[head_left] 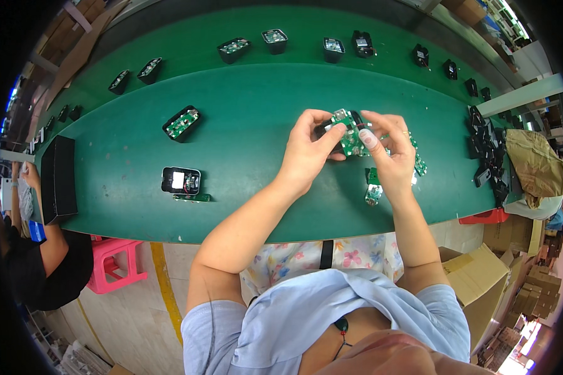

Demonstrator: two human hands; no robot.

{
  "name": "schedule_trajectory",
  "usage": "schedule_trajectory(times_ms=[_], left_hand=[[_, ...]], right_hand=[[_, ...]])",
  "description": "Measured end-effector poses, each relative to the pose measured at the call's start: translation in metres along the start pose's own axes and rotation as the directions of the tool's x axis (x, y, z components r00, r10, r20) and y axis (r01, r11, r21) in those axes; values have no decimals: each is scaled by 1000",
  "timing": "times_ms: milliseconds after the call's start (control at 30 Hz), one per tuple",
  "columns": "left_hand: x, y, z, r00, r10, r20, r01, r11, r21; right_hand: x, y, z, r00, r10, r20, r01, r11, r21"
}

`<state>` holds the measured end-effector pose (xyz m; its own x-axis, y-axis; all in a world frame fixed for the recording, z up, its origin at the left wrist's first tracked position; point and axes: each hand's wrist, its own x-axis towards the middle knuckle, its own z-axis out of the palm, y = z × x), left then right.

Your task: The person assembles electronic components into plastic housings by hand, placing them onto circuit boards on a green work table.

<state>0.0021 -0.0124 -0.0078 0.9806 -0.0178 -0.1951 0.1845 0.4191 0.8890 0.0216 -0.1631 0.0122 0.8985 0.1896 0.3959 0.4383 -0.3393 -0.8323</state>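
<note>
A: What is the left hand (309,147) doing?
B: It is closed around a green circuit board (351,142), thumb pressed on top and fingers curled underneath. A black part (321,130) shows beside the board, mostly covered by those fingers.

A: And the right hand (392,147)?
B: Half curled at the board's right side, with a pale covering on the thumb tip. I cannot tell whether it pinches anything.

A: So where is the board?
B: Held above the bench (250,150), right of its middle, between the far and near edges.

A: What lies closest?
B: Loose boards (373,189) beside the right wrist, partly hidden by it, on the side toward the near edge.

A: Farther left?
B: A black housing with a board in it (182,124), nearer the far edge. Toward the near edge sits an open black housing (191,181), with a narrow green board (192,198) just beside it.

A: The ends?
B: A black box (59,178) stands at the left end; black casings (486,147) are heaped at the right end, beside a brown paper bag (537,159).

A: Past the far edge?
B: A green strip (191,47) carrying a spaced row of black housings (274,42).
</note>
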Motion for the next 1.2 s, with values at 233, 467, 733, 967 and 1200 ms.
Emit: schedule_trajectory(times_ms=[233, 467, 733, 967, 1200], left_hand=[[-1, 3, 1, 995, 92, -50, -88, 993, 81], [-2, 2, 3, 625, 760, 176, -679, 419, 602], [0, 1, 2, 715, 683, 151, -640, 553, 534], [-7, 7, 3, 993, 82, 90, -88, 993, 73], [-5, 6, 5, 946, 325, -10, -321, 938, 128]], right_hand=[[5, 2, 1, 1000, -24, -11, 25, 994, 102], [30, -25, -17, 830, -416, 372, 557, 647, -521], [35, -23, -21, 808, -354, 471, 557, 720, -413], [12, -7, -5, 945, -282, 163, 318, 908, -272], [15, -6, -13, 878, -418, 233, 473, 831, -293]])
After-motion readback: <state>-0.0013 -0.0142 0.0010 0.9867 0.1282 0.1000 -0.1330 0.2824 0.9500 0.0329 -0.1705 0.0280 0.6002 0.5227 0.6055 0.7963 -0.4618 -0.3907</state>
